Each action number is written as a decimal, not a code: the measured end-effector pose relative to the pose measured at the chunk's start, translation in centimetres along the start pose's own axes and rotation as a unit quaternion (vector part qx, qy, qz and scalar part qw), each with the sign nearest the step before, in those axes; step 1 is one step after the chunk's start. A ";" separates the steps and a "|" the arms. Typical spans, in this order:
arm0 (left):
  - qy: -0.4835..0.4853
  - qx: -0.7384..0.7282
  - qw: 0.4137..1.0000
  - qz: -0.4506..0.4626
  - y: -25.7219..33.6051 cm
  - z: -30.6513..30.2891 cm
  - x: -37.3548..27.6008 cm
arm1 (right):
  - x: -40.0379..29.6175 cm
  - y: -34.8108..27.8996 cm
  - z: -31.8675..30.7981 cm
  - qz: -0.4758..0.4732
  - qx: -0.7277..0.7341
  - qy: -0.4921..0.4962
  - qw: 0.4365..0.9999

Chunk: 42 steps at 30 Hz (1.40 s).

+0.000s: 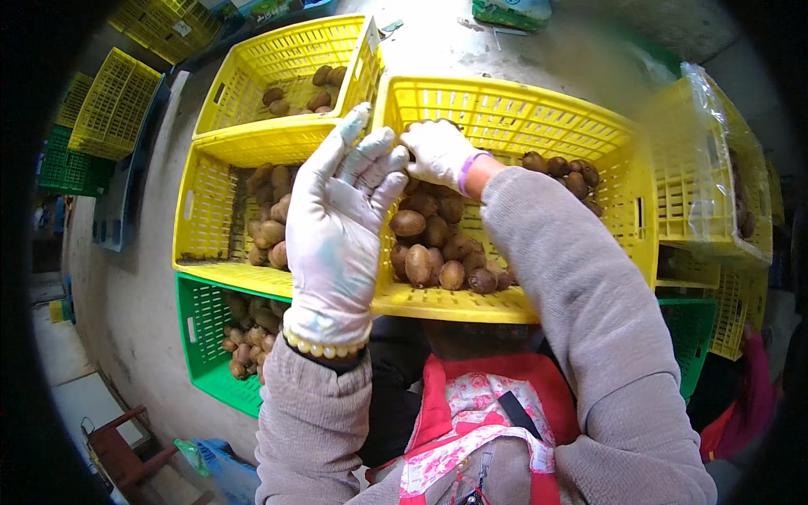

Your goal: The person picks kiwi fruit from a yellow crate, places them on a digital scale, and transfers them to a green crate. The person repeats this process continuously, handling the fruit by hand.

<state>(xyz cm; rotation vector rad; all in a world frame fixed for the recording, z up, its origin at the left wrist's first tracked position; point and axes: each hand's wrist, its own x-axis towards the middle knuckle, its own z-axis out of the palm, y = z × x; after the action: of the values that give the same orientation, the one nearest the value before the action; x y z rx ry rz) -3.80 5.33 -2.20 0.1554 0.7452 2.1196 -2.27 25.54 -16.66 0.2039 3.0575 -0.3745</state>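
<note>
Before me is a yellow plastic crate [454,307] with brown kiwifruit [435,230] heaped on its left side and a smaller group [571,173] at its right. My right hand [439,154], in a white glove, reaches in at the far left of the heap with its fingers curled down. Dark fruit shows around its fingertips, but whether it grips one is hidden. My left hand [344,214], also white-gloved and stained, is raised over the crate's left rim. Its palm shows, fingers apart and slightly bent, with nothing seen in it.
To the left, a yellow crate [208,196], another behind it [237,82] and a green crate [202,341] hold kiwifruit. A plastic-lined yellow crate [694,189] stands on others at right. A person's sleeve [748,398] appears at far right. A wooden stool [123,442] is lower left.
</note>
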 end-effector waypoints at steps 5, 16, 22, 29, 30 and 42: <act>-0.007 0.000 1.000 -0.016 -0.2 0.6 -1.0 | 1.8 1.1 1.1 0.068 0.115 -0.019 0.991; 0.005 -0.008 1.000 0.029 0.8 0.4 -1.3 | -2.8 4.2 2.3 0.008 0.034 -0.021 0.999; 0.008 -0.003 1.000 0.022 1.0 0.2 -1.4 | -2.6 2.0 -1.3 0.159 -0.169 -0.233 0.944; -0.017 0.003 1.000 0.003 0.2 0.9 -1.3 | -3.4 -1.4 3.8 -0.083 0.057 -0.051 0.994; -0.014 0.023 1.000 0.012 0.2 0.7 -1.6 | -3.2 -1.8 3.6 -0.075 0.047 -0.059 0.994; 0.022 0.082 0.996 0.002 -0.2 0.3 -1.0 | -9.3 1.8 3.7 -0.097 -0.007 -0.071 0.993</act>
<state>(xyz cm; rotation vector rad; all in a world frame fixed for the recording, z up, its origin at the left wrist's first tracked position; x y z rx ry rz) -2.94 4.81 -1.88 0.1997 0.9452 2.0710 7.31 25.16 -20.06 -0.1182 2.9455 -0.3608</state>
